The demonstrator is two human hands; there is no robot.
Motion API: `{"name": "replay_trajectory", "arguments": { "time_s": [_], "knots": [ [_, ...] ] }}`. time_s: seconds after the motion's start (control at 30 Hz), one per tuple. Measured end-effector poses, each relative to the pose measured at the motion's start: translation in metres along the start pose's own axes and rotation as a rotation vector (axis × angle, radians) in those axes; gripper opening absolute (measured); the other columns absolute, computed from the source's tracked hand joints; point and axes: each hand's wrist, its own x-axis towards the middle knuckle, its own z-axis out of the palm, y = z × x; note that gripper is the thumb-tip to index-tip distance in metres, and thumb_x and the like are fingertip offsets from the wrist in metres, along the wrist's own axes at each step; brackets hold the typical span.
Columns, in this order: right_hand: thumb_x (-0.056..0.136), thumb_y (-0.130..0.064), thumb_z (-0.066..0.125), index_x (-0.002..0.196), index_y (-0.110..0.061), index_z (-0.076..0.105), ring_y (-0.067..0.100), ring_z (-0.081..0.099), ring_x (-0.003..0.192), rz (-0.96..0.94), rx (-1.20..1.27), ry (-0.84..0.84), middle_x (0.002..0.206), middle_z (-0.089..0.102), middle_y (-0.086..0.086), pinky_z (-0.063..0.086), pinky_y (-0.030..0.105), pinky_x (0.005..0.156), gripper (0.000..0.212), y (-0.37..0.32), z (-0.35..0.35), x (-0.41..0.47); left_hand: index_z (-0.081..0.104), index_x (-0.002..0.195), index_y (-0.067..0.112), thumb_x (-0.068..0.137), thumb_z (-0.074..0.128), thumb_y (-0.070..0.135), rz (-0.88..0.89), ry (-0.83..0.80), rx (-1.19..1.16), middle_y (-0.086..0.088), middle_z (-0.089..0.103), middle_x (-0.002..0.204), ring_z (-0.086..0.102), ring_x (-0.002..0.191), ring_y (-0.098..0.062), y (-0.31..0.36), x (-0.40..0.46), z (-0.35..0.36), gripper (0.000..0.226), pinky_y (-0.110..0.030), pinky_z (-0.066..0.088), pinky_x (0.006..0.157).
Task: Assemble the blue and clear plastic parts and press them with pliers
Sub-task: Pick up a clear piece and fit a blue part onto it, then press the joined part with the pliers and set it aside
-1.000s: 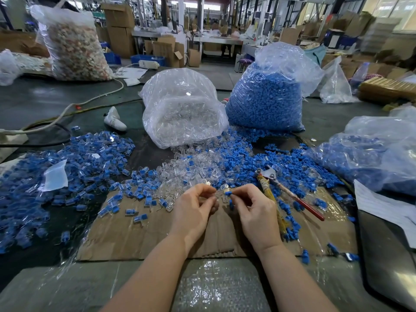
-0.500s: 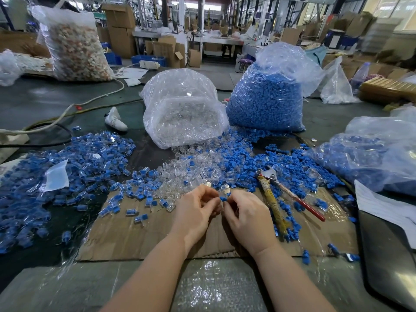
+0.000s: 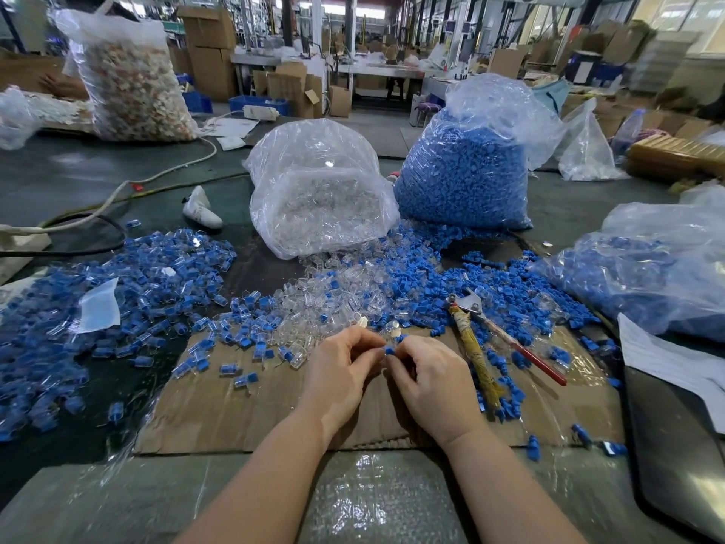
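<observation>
Taking the sheet of cardboard as the landmark and reading from its left, a spread of already joined blue-and-clear pieces lies off its left edge and spills onto its near-left corner. Over the middle of the cardboard's far edge the left hand has its fingers curled in a pinch, apparently on a clear plastic part, though the part itself is mostly hidden by the fingertips. A second ago the two hands were a little apart; now they have closed together, and the small blue part sits right at the point where their fingertips meet. The right hand pinches that blue part between thumb and forefinger, pressed up against the left. This suggests the blue piece is being seated into the clear one, so the fitting step looks nearly done while the pressing step has not begun. The pliers lie untouched on the right part of the cardboard, just beside the right hand, among loose blue parts scattered past the far right edge.
</observation>
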Motion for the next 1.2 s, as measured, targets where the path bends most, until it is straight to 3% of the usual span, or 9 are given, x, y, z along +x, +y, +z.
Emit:
{"name": "replay_trajectory", "arguments": {
  "time_s": [0.13, 0.3, 0.43, 0.63, 0.9, 0.97, 1.07, 1.2],
  "knots": [
    [0.084, -0.022, 0.069, 0.077, -0.012, 0.061, 0.016, 0.057, 0.071, -0.035, 0.035, 0.043, 0.074, 0.062, -0.002, 0.049, 0.031, 0.062, 0.014, -0.002, -0.003, -0.001, 0.063, 0.082, 0.025, 0.087, 0.060, 0.004, -0.009, 0.027, 0.001, 0.002, 0.068, 0.081, 0.066, 0.080, -0.015, -0.001, 0.001, -0.001, 0.021, -0.028, 0.055, 0.076],
    [0.083, -0.020, 0.068, 0.103, -0.014, 0.067, 0.015, 0.060, 0.086, -0.052, 0.120, 0.064, 0.094, 0.065, -0.003, 0.052, 0.033, 0.075, 0.020, -0.002, -0.005, -0.001, 0.063, 0.082, 0.024, 0.088, 0.059, 0.003, -0.027, 0.016, -0.026, 0.000, 0.068, 0.081, 0.066, 0.079, -0.014, 0.000, 0.002, -0.001, 0.023, -0.028, 0.056, 0.076],
    [0.081, -0.023, 0.071, 0.100, -0.014, 0.071, 0.019, 0.062, 0.087, -0.087, 0.134, 0.079, 0.093, 0.066, -0.001, 0.053, 0.035, 0.074, 0.021, -0.003, -0.006, 0.000, 0.063, 0.083, 0.020, 0.088, 0.058, 0.001, -0.031, 0.010, -0.034, -0.004, 0.068, 0.079, 0.066, 0.074, -0.010, 0.001, 0.002, -0.001, 0.021, -0.022, 0.055, 0.071],
    [0.082, -0.032, 0.063, 0.098, -0.015, 0.072, 0.017, 0.062, 0.085, -0.089, 0.119, 0.087, 0.090, 0.065, -0.003, 0.053, 0.031, 0.071, 0.025, -0.005, -0.007, 0.001, 0.064, 0.084, 0.020, 0.087, 0.062, 0.006, -0.025, 0.024, 0.012, -0.005, 0.068, 0.080, 0.065, 0.078, -0.021, 0.000, 0.003, -0.001, 0.014, -0.039, 0.055, 0.079],
    [0.078, -0.012, 0.071, 0.101, -0.009, 0.069, 0.020, 0.061, 0.088, -0.069, 0.074, 0.119, 0.092, 0.065, 0.002, 0.052, 0.035, 0.079, 0.023, -0.004, -0.006, 0.000, 0.063, 0.078, 0.022, 0.082, 0.068, 0.006, -0.021, 0.055, 0.028, -0.006, 0.067, 0.078, 0.064, 0.078, -0.025, -0.002, 0.004, 0.000, 0.018, -0.044, 0.054, 0.078],
    [0.079, -0.012, 0.071, 0.102, -0.009, 0.068, 0.021, 0.059, 0.089, -0.002, 0.015, 0.173, 0.093, 0.064, 0.002, 0.048, 0.037, 0.082, 0.024, -0.003, -0.009, 0.001, 0.062, 0.078, 0.021, 0.082, 0.068, 0.004, -0.044, 0.061, -0.010, -0.009, 0.068, 0.079, 0.065, 0.079, -0.027, -0.002, 0.004, 0.000, 0.018, -0.045, 0.054, 0.079],
    [0.085, -0.021, 0.065, 0.114, -0.010, 0.063, 0.026, 0.056, 0.102, 0.232, -0.175, 0.238, 0.108, 0.062, 0.007, 0.037, 0.037, 0.088, 0.031, -0.001, -0.017, 0.005, 0.062, 0.080, 0.020, 0.083, 0.067, 0.005, -0.046, 0.057, 0.004, -0.007, 0.067, 0.079, 0.065, 0.078, -0.022, -0.003, 0.004, 0.000, 0.016, -0.035, 0.056, 0.076],
    [0.094, -0.054, 0.032, 0.141, -0.015, 0.031, 0.030, 0.039, 0.127, 0.670, -0.545, -0.126, 0.139, 0.042, 0.013, 0.027, 0.049, 0.106, 0.061, 0.011, -0.038, 0.013, 0.062, 0.082, 0.017, 0.083, 0.066, 0.006, -0.041, 0.046, 0.007, -0.004, 0.067, 0.078, 0.063, 0.073, -0.014, -0.003, 0.004, -0.001, 0.012, -0.025, 0.054, 0.070]
  ]
}}
